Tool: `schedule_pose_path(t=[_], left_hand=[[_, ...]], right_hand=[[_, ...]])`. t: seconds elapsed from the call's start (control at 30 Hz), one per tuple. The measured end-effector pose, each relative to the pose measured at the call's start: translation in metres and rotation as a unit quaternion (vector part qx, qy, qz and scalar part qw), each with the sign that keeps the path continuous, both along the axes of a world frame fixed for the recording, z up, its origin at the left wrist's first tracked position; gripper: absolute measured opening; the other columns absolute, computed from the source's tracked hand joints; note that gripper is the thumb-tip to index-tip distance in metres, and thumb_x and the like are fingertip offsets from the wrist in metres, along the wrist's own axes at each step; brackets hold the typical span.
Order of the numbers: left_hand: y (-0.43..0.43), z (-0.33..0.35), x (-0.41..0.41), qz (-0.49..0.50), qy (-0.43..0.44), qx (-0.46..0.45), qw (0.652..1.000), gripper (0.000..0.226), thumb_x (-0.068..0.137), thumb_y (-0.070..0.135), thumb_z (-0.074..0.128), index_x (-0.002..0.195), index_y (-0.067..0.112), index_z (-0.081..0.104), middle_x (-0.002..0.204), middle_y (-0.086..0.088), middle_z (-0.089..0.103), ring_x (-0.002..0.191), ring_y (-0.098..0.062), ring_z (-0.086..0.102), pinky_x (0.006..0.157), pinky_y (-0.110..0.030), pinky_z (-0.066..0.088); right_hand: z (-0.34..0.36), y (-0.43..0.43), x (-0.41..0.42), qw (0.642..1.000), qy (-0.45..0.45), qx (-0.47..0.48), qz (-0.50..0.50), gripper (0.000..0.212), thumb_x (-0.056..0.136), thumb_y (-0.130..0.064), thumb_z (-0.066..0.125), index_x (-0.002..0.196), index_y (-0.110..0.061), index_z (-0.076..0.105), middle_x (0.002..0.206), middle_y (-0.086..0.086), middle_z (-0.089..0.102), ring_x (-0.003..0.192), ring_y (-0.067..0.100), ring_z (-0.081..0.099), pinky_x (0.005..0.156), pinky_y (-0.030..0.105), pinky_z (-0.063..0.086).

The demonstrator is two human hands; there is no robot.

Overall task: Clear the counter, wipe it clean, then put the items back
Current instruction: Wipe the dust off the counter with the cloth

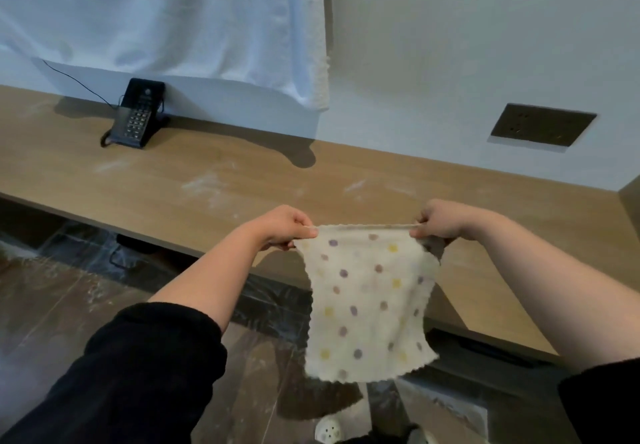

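There are two hands and one small cloth. The left hand pinches one top corner of the cloth, and the right hand pinches the other top corner, with the fingers of both curled tight on the hem. The top edge is pulled straight between them. The cloth is cream with purple and yellow dots, and it hangs down flat in the air, in front of the near edge of the wooden counter. It does not touch the counter. It hides part of the counter's front edge and some of the floor below. The counter has pale dusty smears on it. One black phone sits at the back left of the counter, against the wall, with one thin black cord running up from it. One big white sheet hangs on the wall above the phone. One dark socket plate is on the wall to the right. Two black sleeves are pushed up the arms. A small white round thing with dots lies on the floor, maybe a shoe.
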State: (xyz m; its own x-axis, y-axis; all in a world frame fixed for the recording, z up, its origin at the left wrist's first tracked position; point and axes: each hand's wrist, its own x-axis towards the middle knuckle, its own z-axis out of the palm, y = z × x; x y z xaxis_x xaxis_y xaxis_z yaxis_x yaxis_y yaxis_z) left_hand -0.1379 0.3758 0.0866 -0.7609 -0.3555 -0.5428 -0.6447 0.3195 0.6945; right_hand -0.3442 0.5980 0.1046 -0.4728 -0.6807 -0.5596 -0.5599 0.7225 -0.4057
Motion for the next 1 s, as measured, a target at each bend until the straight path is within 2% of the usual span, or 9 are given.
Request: schedule_pose_path(t=[0.1,0.2,0.33,0.47,0.63,0.7,0.8,0.9,1.0], left_hand=[[-0.001,-0.022,-0.018,-0.012,0.020,-0.094,0.995,0.008,0.091,0.011,0.065,0.086,0.005,0.069,0.067,-0.004,0.057,0.059,-0.013,0.049,0.050,-0.021,0.039],[-0.001,-0.040,-0.036,-0.025,0.028,-0.209,0.977,0.013,0.089,0.016,0.067,0.081,0.006,0.068,0.077,-0.010,0.063,0.071,-0.021,0.054,0.060,-0.027,0.038],[0.004,-0.056,-0.050,0.000,0.055,-0.295,0.954,0.014,0.092,0.018,0.060,0.089,0.007,0.069,0.093,-0.011,0.068,0.088,-0.028,0.060,0.071,-0.034,0.048],[0.015,-0.070,-0.044,0.015,0.150,-0.341,0.928,0.010,0.094,0.015,0.056,0.086,0.011,0.063,0.090,-0.005,0.063,0.088,-0.025,0.056,0.068,-0.034,0.043],[0.042,-0.096,-0.010,-0.196,0.263,-0.413,0.849,0.006,0.083,0.007,0.065,0.087,0.006,0.060,0.090,-0.008,0.059,0.082,-0.026,0.053,0.069,-0.032,0.040],[0.050,-0.111,0.006,-0.283,0.267,-0.413,0.823,0.010,0.077,0.008,0.068,0.083,0.006,0.060,0.091,-0.011,0.061,0.080,-0.029,0.057,0.067,-0.038,0.049],[0.057,-0.132,0.024,-0.367,0.256,-0.395,0.803,0.013,0.074,0.007,0.072,0.082,0.007,0.061,0.098,-0.012,0.064,0.085,-0.029,0.060,0.070,-0.036,0.052],[0.063,-0.140,0.029,-0.428,0.193,-0.395,0.789,0.014,0.088,0.019,0.063,0.094,0.006,0.065,0.117,-0.012,0.061,0.104,-0.029,0.056,0.086,-0.038,0.047],[0.068,-0.138,0.026,-0.404,0.140,-0.356,0.831,0.037,0.100,0.037,0.044,0.110,0.008,0.066,0.125,-0.007,0.057,0.113,-0.024,0.052,0.095,-0.036,0.041]], right_hand=[[-0.020,-0.008,0.005,0.996,0.084,-0.006,-0.043,0.028,0.091,-0.013,0.061,0.064,-0.009,0.055,0.064,0.008,0.052,0.060,0.021,0.047,0.052,0.028,0.035],[-0.037,-0.008,0.005,0.988,0.131,-0.016,-0.079,0.017,0.091,-0.016,0.062,0.088,-0.002,0.070,0.084,0.016,0.065,0.080,0.029,0.059,0.062,0.028,0.039],[-0.050,0.001,0.009,0.977,0.175,-0.049,-0.114,0.019,0.094,-0.016,0.057,0.096,-0.002,0.069,0.084,0.014,0.063,0.079,0.029,0.056,0.064,0.030,0.038],[-0.064,0.012,0.009,0.958,0.230,-0.114,-0.128,0.019,0.092,-0.007,0.052,0.101,-0.004,0.069,0.100,0.018,0.067,0.094,0.036,0.059,0.071,0.036,0.043],[-0.088,0.047,0.039,0.941,0.280,-0.181,-0.048,0.016,0.086,0.002,0.056,0.098,-0.001,0.067,0.106,0.014,0.062,0.102,0.031,0.053,0.083,0.036,0.043],[-0.102,0.069,0.054,0.941,0.287,-0.177,-0.001,0.014,0.083,0.000,0.061,0.095,-0.003,0.067,0.106,0.012,0.063,0.100,0.030,0.055,0.080,0.030,0.040],[-0.125,0.094,0.071,0.947,0.276,-0.151,0.059,0.013,0.076,0.000,0.070,0.089,-0.003,0.069,0.099,0.012,0.064,0.091,0.032,0.060,0.074,0.034,0.046],[-0.140,0.100,0.078,0.959,0.244,-0.101,0.101,0.011,0.080,-0.010,0.064,0.090,-0.008,0.069,0.105,0.007,0.061,0.099,0.029,0.056,0.076,0.033,0.044],[-0.145,0.096,0.076,0.967,0.227,-0.076,0.088,0.033,0.090,-0.029,0.042,0.092,-0.012,0.070,0.107,0.003,0.061,0.101,0.021,0.052,0.081,0.031,0.040]])
